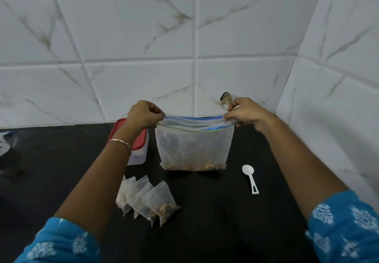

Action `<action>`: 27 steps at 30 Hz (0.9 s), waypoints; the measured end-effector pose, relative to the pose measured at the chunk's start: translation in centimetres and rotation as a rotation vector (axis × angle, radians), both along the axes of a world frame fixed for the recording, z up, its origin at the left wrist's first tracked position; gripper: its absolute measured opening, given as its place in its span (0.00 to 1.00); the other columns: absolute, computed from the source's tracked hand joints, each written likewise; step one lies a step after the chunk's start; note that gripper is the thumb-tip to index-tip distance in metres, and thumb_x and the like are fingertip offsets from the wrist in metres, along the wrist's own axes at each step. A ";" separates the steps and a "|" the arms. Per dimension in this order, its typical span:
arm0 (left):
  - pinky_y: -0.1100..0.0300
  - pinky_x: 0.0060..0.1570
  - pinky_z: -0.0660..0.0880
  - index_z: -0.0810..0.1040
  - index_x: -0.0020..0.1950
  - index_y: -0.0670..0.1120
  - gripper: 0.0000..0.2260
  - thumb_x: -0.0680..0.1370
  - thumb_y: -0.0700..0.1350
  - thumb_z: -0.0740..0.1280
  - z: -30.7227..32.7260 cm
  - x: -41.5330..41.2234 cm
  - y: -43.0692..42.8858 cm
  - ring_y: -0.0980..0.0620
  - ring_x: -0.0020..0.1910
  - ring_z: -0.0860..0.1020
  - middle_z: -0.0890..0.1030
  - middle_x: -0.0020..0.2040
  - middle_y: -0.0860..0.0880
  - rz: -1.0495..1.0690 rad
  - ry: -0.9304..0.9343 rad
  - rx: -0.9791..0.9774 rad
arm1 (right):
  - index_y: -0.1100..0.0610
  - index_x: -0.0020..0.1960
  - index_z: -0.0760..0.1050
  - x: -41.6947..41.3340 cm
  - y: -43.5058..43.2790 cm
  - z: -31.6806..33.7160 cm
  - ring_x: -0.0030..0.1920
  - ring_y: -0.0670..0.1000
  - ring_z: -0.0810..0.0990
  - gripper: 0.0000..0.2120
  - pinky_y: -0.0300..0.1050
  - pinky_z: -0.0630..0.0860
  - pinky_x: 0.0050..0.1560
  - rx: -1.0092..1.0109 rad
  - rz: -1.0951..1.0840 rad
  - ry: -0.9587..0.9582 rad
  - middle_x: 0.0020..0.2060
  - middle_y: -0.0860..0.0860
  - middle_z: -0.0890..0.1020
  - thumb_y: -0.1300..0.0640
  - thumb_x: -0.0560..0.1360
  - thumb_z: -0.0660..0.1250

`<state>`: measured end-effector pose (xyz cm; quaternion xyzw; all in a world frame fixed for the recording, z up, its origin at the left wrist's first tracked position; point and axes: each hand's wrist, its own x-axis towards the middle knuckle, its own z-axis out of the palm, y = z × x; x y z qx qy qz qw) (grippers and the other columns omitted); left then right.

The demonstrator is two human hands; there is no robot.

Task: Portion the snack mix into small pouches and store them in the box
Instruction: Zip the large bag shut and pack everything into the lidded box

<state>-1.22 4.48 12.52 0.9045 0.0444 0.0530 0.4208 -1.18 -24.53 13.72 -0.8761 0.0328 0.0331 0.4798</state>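
Note:
A clear zip bag with brown snack mix at its bottom stands upright on the black counter. My left hand pinches the left end of its blue zip strip, and my right hand pinches the right end. Several small filled pouches lie overlapping in front of the bag, to the left. A white box with a red lid stands behind my left wrist, partly hidden. A white plastic spoon lies on the counter to the right of the bag.
White marble-pattern tiled walls close the counter at the back and on the right, forming a corner behind my right hand. A small dark hole in the tile shows above the bag. A pale blurred object sits at the far left edge.

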 end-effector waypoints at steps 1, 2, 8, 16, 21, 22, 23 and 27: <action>0.54 0.44 0.81 0.82 0.43 0.42 0.05 0.73 0.34 0.69 0.3 0.0 0.2 0.47 0.38 0.79 0.83 0.42 0.44 -0.002 0.029 -0.074 | 0.55 0.40 0.73 0.1 -0.2 -0.1 0.36 0.49 0.76 0.10 0.38 0.75 0.29 -0.005 -0.002 -0.026 0.38 0.52 0.76 0.64 0.70 0.74; 0.55 0.41 0.80 0.80 0.41 0.42 0.06 0.73 0.31 0.68 0.6 0.0 0.3 0.48 0.37 0.79 0.82 0.42 0.43 0.000 0.047 -0.136 | 0.55 0.39 0.73 0.2 -0.4 -0.3 0.35 0.49 0.76 0.11 0.40 0.75 0.31 -0.022 -0.010 -0.071 0.37 0.53 0.77 0.65 0.70 0.74; 0.64 0.33 0.72 0.73 0.36 0.45 0.13 0.68 0.27 0.67 1.0 0.2 0.2 0.51 0.39 0.77 0.81 0.41 0.46 0.053 -0.077 -0.059 | 0.54 0.37 0.74 0.4 -0.2 -0.1 0.34 0.46 0.74 0.12 0.37 0.67 0.32 -0.358 -0.069 -0.379 0.33 0.46 0.76 0.64 0.65 0.77; 0.59 0.41 0.68 0.80 0.49 0.43 0.06 0.74 0.39 0.67 1.6 0.2 -1.4 0.49 0.43 0.74 0.78 0.43 0.48 0.005 -0.093 0.403 | 0.59 0.57 0.79 1.2 0.6 0.2 0.48 0.55 0.76 0.14 0.42 0.69 0.45 -0.677 -0.050 -0.381 0.55 0.56 0.78 0.67 0.72 0.66; 0.59 0.38 0.69 0.81 0.49 0.38 0.09 0.75 0.43 0.66 1.8 0.2 -1.5 0.48 0.41 0.74 0.79 0.42 0.45 -0.085 0.082 0.330 | 0.60 0.53 0.79 1.4 0.2 0.2 0.48 0.55 0.77 0.08 0.43 0.69 0.44 -0.610 -0.093 -0.394 0.50 0.55 0.82 0.64 0.74 0.66; 0.60 0.35 0.70 0.81 0.48 0.38 0.09 0.75 0.44 0.67 1.9 0.2 -1.6 0.48 0.39 0.73 0.78 0.41 0.45 -0.093 0.117 0.215 | 0.59 0.51 0.77 1.3 0.2 0.2 0.46 0.53 0.75 0.07 0.42 0.68 0.44 -0.568 -0.108 -0.411 0.48 0.53 0.81 0.64 0.73 0.68; 0.61 0.33 0.70 0.80 0.46 0.39 0.08 0.75 0.44 0.68 2.0 0.1 -1.6 0.49 0.37 0.73 0.78 0.40 0.45 -0.093 0.150 0.099 | 0.59 0.50 0.76 1.3 0.2 0.2 0.45 0.52 0.74 0.07 0.42 0.67 0.43 -0.523 -0.114 -0.413 0.46 0.51 0.79 0.64 0.72 0.69; 0.60 0.32 0.73 0.76 0.40 0.41 0.05 0.74 0.33 0.66 2.1 0.1 -0.7 0.48 0.32 0.74 0.77 0.38 0.43 -0.114 0.151 -0.050 | 0.58 0.45 0.75 1.3 -0.1 0.7 0.41 0.50 0.73 0.08 0.38 0.65 0.35 -0.433 -0.104 -0.357 0.39 0.47 0.74 0.67 0.70 0.70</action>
